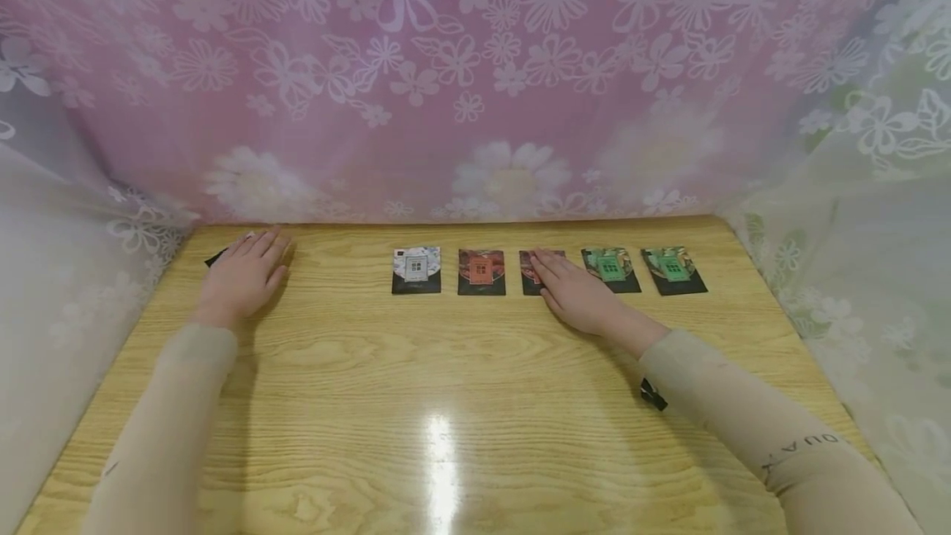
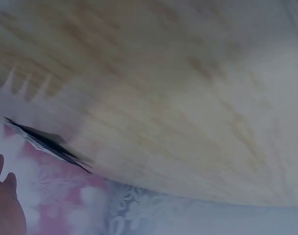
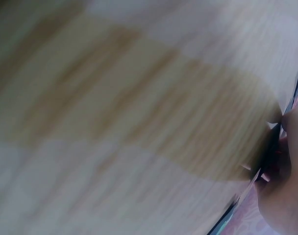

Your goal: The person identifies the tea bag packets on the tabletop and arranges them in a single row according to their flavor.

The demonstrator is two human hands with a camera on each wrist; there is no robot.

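In the head view my left hand [image 1: 241, 277] is over a small dark packet [image 1: 215, 258] at the far left corner of the table, fingers straight and pointing away from me. Most of that packet is hidden under the hand; its thin edge shows in the left wrist view, beside the fingers [image 2: 7, 183]. My right hand [image 1: 583, 295] lies over a red-and-black packet [image 1: 529, 277], covering its right side with extended fingers. In the right wrist view its fingertips touch down at the packet's edge.
Along the back of the wooden table [image 1: 334, 403] stand in a row a white-and-black packet [image 1: 416, 269], another red packet [image 1: 481, 272] and two green packets, one [image 1: 674, 269] at the far right. A flowered curtain [image 1: 475, 89] closes off the back and sides.
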